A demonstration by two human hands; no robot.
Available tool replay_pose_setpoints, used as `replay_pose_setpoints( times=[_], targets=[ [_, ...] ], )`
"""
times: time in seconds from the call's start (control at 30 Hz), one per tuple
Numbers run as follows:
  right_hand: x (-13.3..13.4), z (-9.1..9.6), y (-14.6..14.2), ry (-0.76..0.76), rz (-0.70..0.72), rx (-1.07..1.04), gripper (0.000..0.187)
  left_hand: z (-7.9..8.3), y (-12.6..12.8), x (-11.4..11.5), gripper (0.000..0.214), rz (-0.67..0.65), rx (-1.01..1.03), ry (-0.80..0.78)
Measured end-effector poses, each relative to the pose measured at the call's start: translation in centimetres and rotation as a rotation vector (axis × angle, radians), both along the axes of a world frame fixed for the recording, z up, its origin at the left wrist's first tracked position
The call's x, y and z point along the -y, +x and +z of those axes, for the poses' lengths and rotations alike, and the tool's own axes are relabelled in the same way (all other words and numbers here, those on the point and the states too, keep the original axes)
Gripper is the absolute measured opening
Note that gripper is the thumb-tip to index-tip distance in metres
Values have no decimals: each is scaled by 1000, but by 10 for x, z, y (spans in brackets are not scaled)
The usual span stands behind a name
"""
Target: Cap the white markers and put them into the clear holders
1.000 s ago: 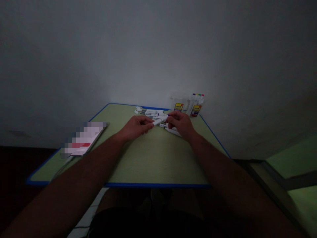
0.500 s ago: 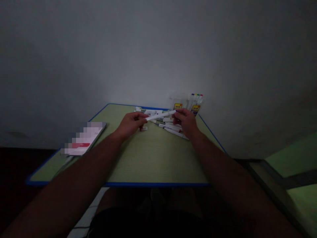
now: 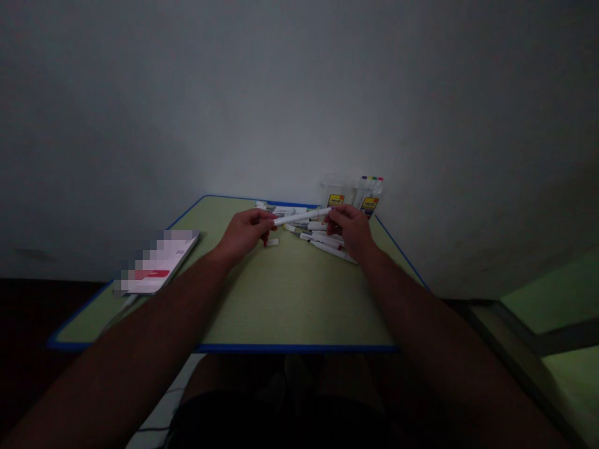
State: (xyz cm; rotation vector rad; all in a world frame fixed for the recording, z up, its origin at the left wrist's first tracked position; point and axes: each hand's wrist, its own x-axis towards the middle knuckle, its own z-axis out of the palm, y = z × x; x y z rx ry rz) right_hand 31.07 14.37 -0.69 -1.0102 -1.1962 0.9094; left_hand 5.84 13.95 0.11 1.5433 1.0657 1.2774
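A white marker is held above the table between my two hands, its right end slightly higher than its left. My left hand pinches the left end, and my right hand grips the right end, where a bit of dark purple shows. Under and behind it lie several loose white markers, some partly hidden by my right hand. A small white cap-like piece rests on the table just below my left fingers.
At the back right stand a clear case with a yellow label and another clear case with several colour-tipped markers. A tablet-like device with a cable lies at the left of the blue-edged table. A wall rises behind.
My left hand has shifted slightly left along with its end of the marker. My right hand and the loose markers look almost the same.
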Motion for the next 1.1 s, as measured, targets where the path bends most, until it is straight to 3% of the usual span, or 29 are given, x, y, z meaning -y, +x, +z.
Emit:
replay_pose_setpoints(
  times=[0.23, 0.53, 0.77, 1.1],
  targets=[
    [1, 0, -1, -2, -17, 3, 30, -1, 0, 1, 19, -3, -19, 13],
    [-2, -1, 0, -6, -35, -12, 33, 2, 0, 1, 25, 99, -206, 37],
    [1, 6, 2, -39, -56, -68, 27, -3, 0, -2, 31, -7, -11, 28],
    [-1, 4, 7, -92, -59, -76, 22, -5, 1, -3, 34, -37, 25, 140]
  ],
)
